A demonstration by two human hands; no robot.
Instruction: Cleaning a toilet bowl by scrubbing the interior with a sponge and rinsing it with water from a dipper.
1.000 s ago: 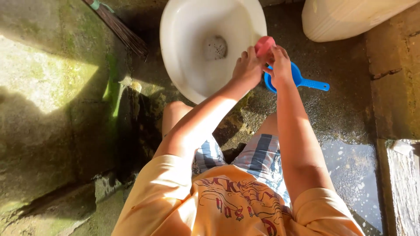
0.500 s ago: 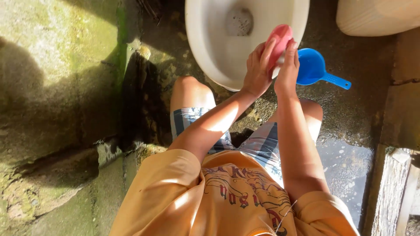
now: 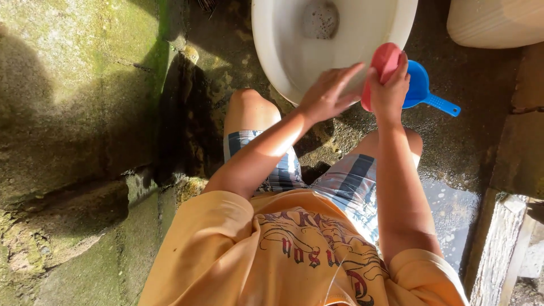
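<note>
My right hand (image 3: 390, 93) grips a pink oval object (image 3: 381, 67), perhaps a brush or soap case, held upright over the near rim of a white toilet bowl (image 3: 272, 51). My left hand (image 3: 327, 93) is just left of it, fingers spread and stretched toward the pink object, apart from it or barely touching. A blue plastic dipper (image 3: 422, 90) with a short handle lies on the wet floor behind my right hand.
A cream-coloured container (image 3: 493, 22) stands at the top right. A mossy concrete step (image 3: 73, 85) runs along the left. A puddle (image 3: 453, 215) covers the floor at the right, beside a concrete ledge (image 3: 504, 249). My knees are bent under my arms.
The view shifted so the bowl sits higher. My left hand let go of the pink object and opened; my right hand now holds it alone, a little to the right.
</note>
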